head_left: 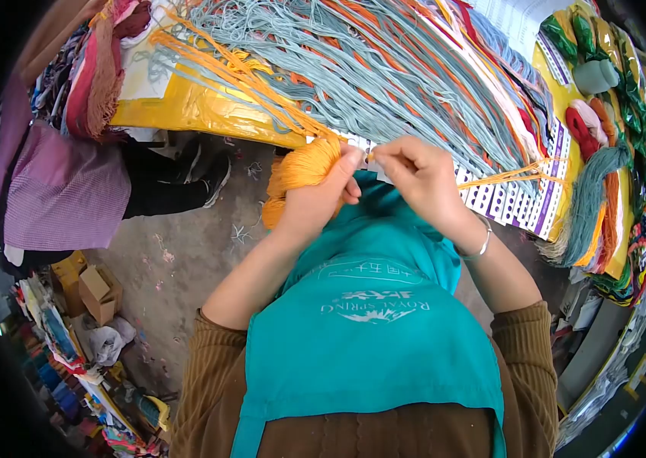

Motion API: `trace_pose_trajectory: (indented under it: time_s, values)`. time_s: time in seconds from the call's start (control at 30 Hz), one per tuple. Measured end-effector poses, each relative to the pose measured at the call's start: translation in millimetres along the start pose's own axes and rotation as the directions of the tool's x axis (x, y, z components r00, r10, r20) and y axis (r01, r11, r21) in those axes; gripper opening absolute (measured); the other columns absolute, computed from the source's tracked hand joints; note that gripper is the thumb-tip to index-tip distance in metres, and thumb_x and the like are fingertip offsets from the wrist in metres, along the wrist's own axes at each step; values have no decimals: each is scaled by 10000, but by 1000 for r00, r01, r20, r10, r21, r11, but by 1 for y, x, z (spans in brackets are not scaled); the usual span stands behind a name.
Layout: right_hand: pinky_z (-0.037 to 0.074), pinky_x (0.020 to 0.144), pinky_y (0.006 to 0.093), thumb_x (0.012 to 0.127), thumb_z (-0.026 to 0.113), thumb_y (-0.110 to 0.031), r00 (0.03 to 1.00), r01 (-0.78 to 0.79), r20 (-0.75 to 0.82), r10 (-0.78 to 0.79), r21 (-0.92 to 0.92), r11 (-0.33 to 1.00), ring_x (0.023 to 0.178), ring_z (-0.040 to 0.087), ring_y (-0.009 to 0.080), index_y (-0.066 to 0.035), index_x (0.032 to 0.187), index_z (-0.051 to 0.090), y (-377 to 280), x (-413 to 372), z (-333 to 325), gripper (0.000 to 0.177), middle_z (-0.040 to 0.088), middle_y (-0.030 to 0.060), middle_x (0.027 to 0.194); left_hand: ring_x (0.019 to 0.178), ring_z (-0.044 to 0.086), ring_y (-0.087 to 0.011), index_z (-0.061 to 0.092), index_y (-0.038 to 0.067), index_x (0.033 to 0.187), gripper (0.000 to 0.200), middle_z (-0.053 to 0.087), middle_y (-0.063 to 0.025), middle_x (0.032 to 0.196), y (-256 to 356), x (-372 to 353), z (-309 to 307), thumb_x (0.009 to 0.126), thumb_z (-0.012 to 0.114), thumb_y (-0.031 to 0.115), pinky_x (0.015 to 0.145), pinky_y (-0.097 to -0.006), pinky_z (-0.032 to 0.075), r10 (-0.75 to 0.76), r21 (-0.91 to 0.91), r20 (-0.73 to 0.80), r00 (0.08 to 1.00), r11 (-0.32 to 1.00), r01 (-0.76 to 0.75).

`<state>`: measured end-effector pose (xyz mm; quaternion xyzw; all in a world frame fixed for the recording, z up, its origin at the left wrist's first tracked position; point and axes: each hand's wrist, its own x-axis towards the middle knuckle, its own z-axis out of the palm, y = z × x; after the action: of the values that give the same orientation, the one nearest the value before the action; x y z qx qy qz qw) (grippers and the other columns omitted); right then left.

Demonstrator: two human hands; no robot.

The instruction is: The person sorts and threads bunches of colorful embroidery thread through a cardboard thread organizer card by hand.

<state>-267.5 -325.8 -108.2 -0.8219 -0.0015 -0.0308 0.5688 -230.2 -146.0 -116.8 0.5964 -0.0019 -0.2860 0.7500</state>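
My left hand (321,192) is closed around a thick skein of orange-yellow embroidery thread (309,164), which bulges out on its left side. Close to its fingertips, my right hand (421,174) makes a pinch with thumb and forefinger; what lies between them is too small to make out. Both hands are at the table's near edge, above the teal apron (375,336). Just beyond them, long grey-blue threads (323,72) lie across the table, with orange strands (220,65) at the left. Punched white cards (502,200) line the edge to the right.
Hanks of grey-green thread (596,183) and dark red thread (584,131) lie on the right, near a pale green cup-like object (596,76). Red and brown bundles (98,76) hang at the left. Another person in a checked purple garment (71,183) is there, with cardboard boxes (98,294) below.
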Motion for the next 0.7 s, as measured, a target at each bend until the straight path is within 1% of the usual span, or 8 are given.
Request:
trace_pose_trajectory:
  time_s: [0.03,0.1,0.23,0.33,0.43,0.53,0.63,0.7]
  values:
    - [461,616,234,907,630,-54,998,-49,-22,51,56,997,677,537,62,17,958,644,3,4,0,89,639,37,792,597,550,-63,606,10,1067,210,603,-16,787,5,0,3,963,590,193,510,-203,443,16,69,-83,996,998,-11]
    - [464,609,237,902,645,-67,987,-141,-56,152,168,976,686,543,55,20,926,651,14,13,1,91,644,39,782,569,543,-55,601,1,1110,241,608,-9,797,15,2,3,960,594,189,492,-192,435,-33,174,-99,995,983,50]
    - [471,631,239,910,648,-103,983,-160,-66,173,167,973,701,547,53,24,941,641,26,19,5,131,654,45,786,526,525,-44,598,10,1172,278,603,0,800,18,12,-1,950,603,178,466,-191,420,-131,289,-60,990,947,143]
    - [474,633,244,909,645,-107,981,-172,-48,187,217,961,695,550,60,21,937,638,26,19,5,131,650,44,773,518,519,-36,599,24,1114,224,585,10,769,15,22,1,940,609,165,451,-195,404,-133,335,-21,991,933,132]
    - [474,626,248,902,647,-101,980,-186,-33,195,184,965,688,550,65,18,934,637,19,19,3,123,647,47,762,512,507,-29,577,35,1033,159,555,20,722,11,30,6,928,614,148,437,-198,385,-103,394,7,995,915,91]
    - [472,607,258,890,653,-103,982,-168,-62,180,165,972,663,552,78,14,924,640,22,19,5,123,639,63,732,498,494,-28,551,51,978,115,532,28,692,17,28,4,918,614,126,431,-196,374,-129,385,-30,991,914,131]
    - [434,614,199,919,627,-71,981,-194,7,194,86,977,704,515,28,21,957,617,21,20,4,100,614,2,795,491,492,-30,556,52,985,112,527,31,678,20,26,-6,912,613,116,426,-197,373,-119,348,-27,993,930,121]
    - [446,623,205,913,629,-66,984,-178,5,179,98,979,709,524,36,26,954,617,21,20,8,101,617,8,795,492,497,-34,564,43,1013,126,537,24,687,17,25,-10,919,606,115,432,-196,380,-120,321,-2,993,940,114]
